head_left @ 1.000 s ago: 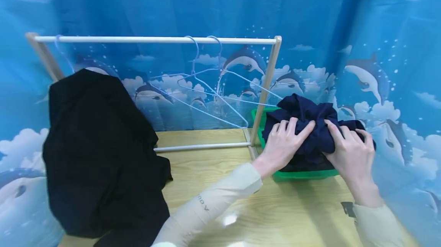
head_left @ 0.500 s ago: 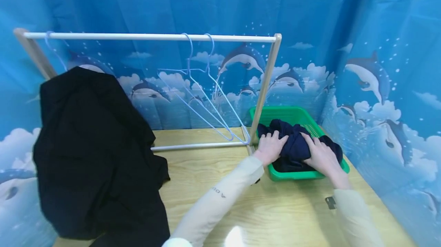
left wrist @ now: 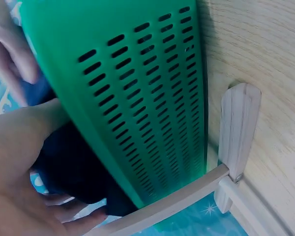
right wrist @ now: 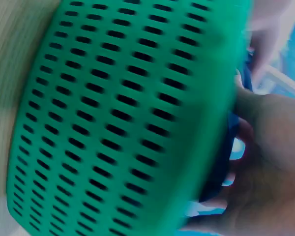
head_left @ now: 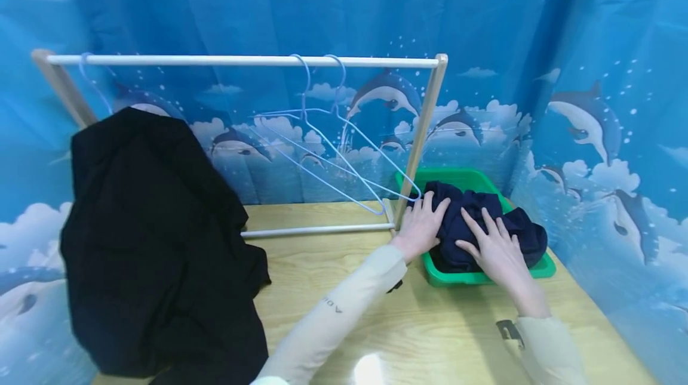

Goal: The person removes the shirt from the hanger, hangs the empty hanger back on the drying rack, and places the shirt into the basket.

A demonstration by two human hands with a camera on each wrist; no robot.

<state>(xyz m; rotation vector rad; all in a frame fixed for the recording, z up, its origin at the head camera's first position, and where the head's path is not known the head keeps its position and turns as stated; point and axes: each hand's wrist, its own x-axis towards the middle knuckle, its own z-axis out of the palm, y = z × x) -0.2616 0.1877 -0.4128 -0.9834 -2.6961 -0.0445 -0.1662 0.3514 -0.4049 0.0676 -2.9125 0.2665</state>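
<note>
A crumpled navy garment (head_left: 457, 233) fills much of a green slotted basket (head_left: 467, 279) at the right. My left hand (head_left: 420, 228) lies on the cloth's left side, fingers spread, close beside the rack's post. On the right part of the bundle, my right hand (head_left: 497, 250) rests with straight, spread fingers. From the left wrist, the left hand (left wrist: 14, 167) reaches over the rim onto dark cloth (left wrist: 73, 167). The right wrist view is mostly basket wall (right wrist: 98, 113), with the right hand (right wrist: 275, 162) beyond its rim; the cloth there is largely hidden.
A clothes rack with a white top bar (head_left: 242, 61) stands on the wooden table (head_left: 322, 271). Two bare hangers, a front one (head_left: 307, 83) and another (head_left: 343, 77), hang near its right post (head_left: 424, 140). Black clothing (head_left: 156, 242) hangs at the left. Dolphin-print curtains surround the table.
Both hands went down with the navy bundle into the basket, and their gripping fingers have loosened and spread on it. The bare hangers swung about.
</note>
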